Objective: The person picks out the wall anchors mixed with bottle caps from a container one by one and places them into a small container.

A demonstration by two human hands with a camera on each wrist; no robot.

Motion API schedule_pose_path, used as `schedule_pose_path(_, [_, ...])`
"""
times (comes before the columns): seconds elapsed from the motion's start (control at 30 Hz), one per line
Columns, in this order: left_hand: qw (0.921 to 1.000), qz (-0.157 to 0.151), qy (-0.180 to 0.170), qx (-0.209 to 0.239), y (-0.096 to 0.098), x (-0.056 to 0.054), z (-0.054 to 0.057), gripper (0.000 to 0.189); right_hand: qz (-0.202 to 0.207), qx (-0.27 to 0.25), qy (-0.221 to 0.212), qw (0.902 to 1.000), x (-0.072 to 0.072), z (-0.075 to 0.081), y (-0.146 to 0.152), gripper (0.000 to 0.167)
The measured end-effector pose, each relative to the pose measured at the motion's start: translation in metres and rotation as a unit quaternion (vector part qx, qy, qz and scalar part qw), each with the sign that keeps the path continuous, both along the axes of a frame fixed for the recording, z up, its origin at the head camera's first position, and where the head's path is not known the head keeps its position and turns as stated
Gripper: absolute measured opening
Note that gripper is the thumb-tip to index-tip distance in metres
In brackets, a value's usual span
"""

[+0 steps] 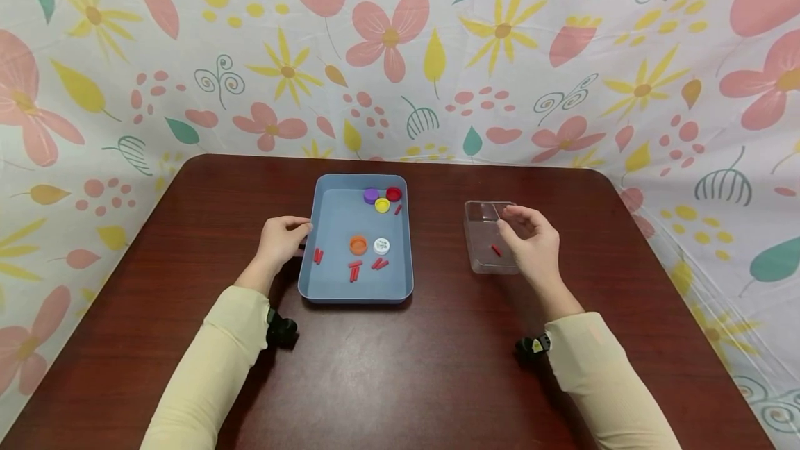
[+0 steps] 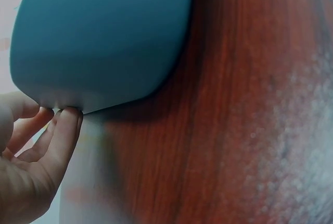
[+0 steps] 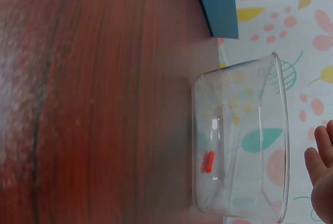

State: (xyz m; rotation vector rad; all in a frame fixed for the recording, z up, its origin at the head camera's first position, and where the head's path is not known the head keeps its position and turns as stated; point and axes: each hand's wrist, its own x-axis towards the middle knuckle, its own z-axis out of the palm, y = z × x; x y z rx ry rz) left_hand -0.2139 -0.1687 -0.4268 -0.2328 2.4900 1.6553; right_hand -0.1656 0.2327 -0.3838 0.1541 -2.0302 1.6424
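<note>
At the left rim of a blue-grey tray (image 1: 331, 288), my left hand (image 1: 281, 242) grips the edge, its fingertips bunched against the outer wall (image 2: 99, 86). My right hand (image 1: 532, 238) is over the right side of a clear plastic box (image 1: 494, 267), thumb and forefinger curved with a gap and nothing visible between them. One short red stick (image 1: 496, 250) lies inside the box, also visible through its wall in the right wrist view. Part of the box is hidden behind the right hand.
Inside the tray are round caps: purple (image 1: 371, 196), red (image 1: 394, 194), yellow (image 1: 382, 205), orange (image 1: 358, 245) and white (image 1: 381, 246). Several short red sticks (image 1: 354, 273) lie scattered near them. Tray and box stand apart on a dark wooden table (image 1: 437, 367), before a patterned cloth (image 1: 387, 89).
</note>
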Motion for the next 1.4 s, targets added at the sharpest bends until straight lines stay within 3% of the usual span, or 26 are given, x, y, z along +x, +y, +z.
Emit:
schedule_pose_path(0.47, [1.0000, -0.001, -0.001, 0.003, 0.001, -0.001, -0.001, 0.036, 0.025, -0.001, -0.012, 0.9996, -0.001, 0.004, -0.020, 0.030])
schedule_pose_path(0.97, [0.9992, -0.008, -0.017, 0.035, 0.002, -0.002, 0.003, 0.037, 0.046, 0.016, -0.043, 0.9979, -0.004, 0.002, -0.032, 0.033])
schedule_pose_path(1.4, [0.9979, -0.001, -0.025, 0.059, 0.007, -0.003, 0.001, 0.038, 0.090, 0.034, -0.052, 0.9940, -0.001, 0.000, -0.050, 0.033])
